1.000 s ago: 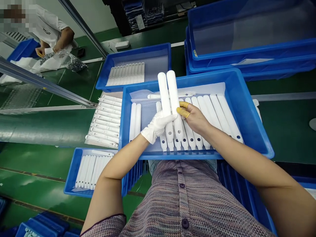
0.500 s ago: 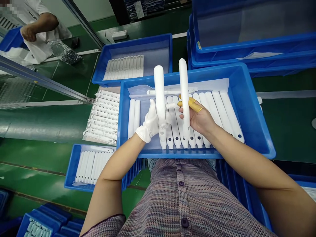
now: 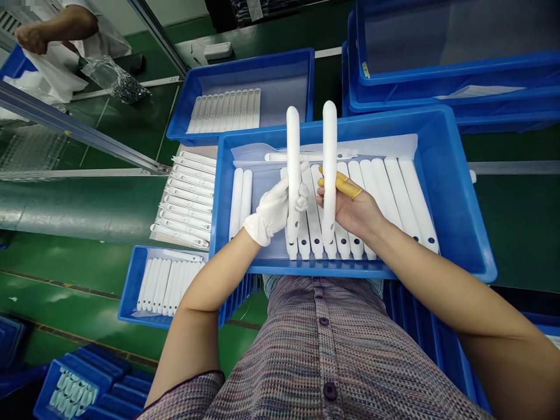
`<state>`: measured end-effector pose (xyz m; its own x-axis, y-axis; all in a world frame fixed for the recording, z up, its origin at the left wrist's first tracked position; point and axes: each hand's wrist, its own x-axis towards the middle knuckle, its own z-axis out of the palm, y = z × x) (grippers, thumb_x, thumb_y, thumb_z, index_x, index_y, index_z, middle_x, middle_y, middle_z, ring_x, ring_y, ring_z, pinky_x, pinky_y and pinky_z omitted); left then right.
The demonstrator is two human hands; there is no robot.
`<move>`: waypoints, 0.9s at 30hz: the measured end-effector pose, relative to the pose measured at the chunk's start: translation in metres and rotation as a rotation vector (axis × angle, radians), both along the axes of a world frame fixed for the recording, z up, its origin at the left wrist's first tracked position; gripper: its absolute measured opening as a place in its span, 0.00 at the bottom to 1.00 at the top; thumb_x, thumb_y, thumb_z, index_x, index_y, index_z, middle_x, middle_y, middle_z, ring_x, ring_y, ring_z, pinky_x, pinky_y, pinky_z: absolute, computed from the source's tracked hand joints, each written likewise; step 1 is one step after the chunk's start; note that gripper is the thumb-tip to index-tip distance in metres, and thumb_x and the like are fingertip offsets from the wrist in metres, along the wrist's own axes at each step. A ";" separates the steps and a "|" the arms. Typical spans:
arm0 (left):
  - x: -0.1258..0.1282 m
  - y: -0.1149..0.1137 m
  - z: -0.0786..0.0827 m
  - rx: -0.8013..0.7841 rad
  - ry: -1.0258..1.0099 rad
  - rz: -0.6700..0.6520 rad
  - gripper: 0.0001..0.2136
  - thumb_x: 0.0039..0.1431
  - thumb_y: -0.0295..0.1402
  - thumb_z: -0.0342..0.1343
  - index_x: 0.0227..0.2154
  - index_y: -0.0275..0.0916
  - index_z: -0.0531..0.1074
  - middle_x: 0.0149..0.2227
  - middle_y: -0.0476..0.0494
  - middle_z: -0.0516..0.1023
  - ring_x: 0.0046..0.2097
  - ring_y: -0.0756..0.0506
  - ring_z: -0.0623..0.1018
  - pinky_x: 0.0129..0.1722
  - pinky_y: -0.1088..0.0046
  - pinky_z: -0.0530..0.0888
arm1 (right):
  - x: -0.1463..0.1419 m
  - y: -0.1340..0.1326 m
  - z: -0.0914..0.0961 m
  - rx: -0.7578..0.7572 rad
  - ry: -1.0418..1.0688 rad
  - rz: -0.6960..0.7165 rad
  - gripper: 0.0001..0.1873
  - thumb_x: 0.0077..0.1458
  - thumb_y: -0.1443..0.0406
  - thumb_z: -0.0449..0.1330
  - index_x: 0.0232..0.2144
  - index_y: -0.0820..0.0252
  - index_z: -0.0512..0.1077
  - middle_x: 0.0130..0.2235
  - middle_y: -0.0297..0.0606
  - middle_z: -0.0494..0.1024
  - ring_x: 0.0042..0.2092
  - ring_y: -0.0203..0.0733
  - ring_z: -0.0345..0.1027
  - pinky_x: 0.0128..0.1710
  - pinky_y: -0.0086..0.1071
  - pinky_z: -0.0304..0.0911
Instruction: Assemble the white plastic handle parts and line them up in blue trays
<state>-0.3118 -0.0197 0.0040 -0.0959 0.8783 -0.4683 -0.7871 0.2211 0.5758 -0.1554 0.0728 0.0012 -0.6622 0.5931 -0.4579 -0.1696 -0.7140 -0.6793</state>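
My left hand (image 3: 273,211), in a white glove, grips a long white plastic bar (image 3: 293,153) and holds it upright. My right hand (image 3: 350,205), bare with yellow finger cots, grips a second white bar (image 3: 329,157), also upright, a short gap to the right of the first. Both hands hover over a blue tray (image 3: 450,192) on my lap. In the tray lies a row of the same white bars (image 3: 394,192) side by side, with two more (image 3: 240,198) apart at its left end.
A blue tray (image 3: 271,64) of flat white strips stands behind, loose strips (image 3: 188,198) lie on a sheet to the left, and another tray (image 3: 131,291) of bars sits lower left. Stacked blue bins (image 3: 437,87) stand at the back right. Another person's arm (image 3: 56,26) works at the far left.
The two bars, first held together side by side, have been parted, one in each hand, and turned onto their edges. The view has shifted slightly.
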 end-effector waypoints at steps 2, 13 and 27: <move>0.004 0.000 0.001 0.010 -0.023 0.019 0.18 0.72 0.40 0.53 0.62 0.47 0.73 0.29 0.50 0.75 0.26 0.52 0.74 0.32 0.75 0.76 | -0.003 -0.003 -0.002 0.006 0.030 0.020 0.10 0.60 0.63 0.64 0.45 0.51 0.73 0.39 0.32 0.80 0.40 0.38 0.78 0.46 0.36 0.80; 0.009 -0.002 -0.007 0.064 0.028 0.060 0.24 0.72 0.53 0.49 0.58 0.45 0.76 0.38 0.44 0.79 0.35 0.49 0.78 0.36 0.72 0.79 | -0.003 -0.005 0.000 -0.069 0.093 0.023 0.12 0.62 0.62 0.63 0.48 0.47 0.70 0.47 0.30 0.83 0.44 0.38 0.80 0.46 0.37 0.81; 0.015 -0.003 -0.001 0.082 0.021 0.057 0.25 0.75 0.51 0.45 0.59 0.41 0.76 0.36 0.44 0.79 0.33 0.49 0.78 0.45 0.70 0.80 | -0.004 -0.005 -0.001 -0.049 0.096 0.002 0.12 0.61 0.62 0.64 0.47 0.46 0.71 0.47 0.30 0.83 0.49 0.41 0.79 0.48 0.40 0.81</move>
<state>-0.2973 -0.0232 0.0026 -0.1553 0.9064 -0.3928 -0.7849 0.1283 0.6062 -0.1590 0.0680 0.0003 -0.7057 0.5697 -0.4211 -0.2302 -0.7466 -0.6242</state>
